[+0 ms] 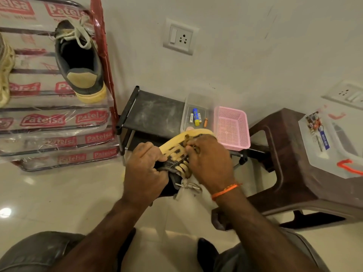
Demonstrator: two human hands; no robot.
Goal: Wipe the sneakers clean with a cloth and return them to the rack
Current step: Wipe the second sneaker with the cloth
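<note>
We find both hands on a dark sneaker with a yellow sole and cream laces point(177, 154), held in the air above the pale tiled floor point(49, 193), in front of a low black shelf point(155, 112). The left hand point(144, 171) grips the shoe's near side, its fingers curled around the collar. The right hand point(210, 161) lies over the laces toward the toe, its fingers bent and pressed together on the upper; we cannot tell whether they pinch a cloth. A matching second dark sneaker with a yellow heel patch point(79, 59) rests tilted on the plastic-wrapped red metal rack point(102, 46) at the left, well apart from the hands. On the shelf stand a clear plastic tray of batteries point(196, 114) and, just beside it, a pink mesh basket point(232, 127). A brown plastic stool point(284, 163) carries a clear lidded box point(334, 142).
</note>
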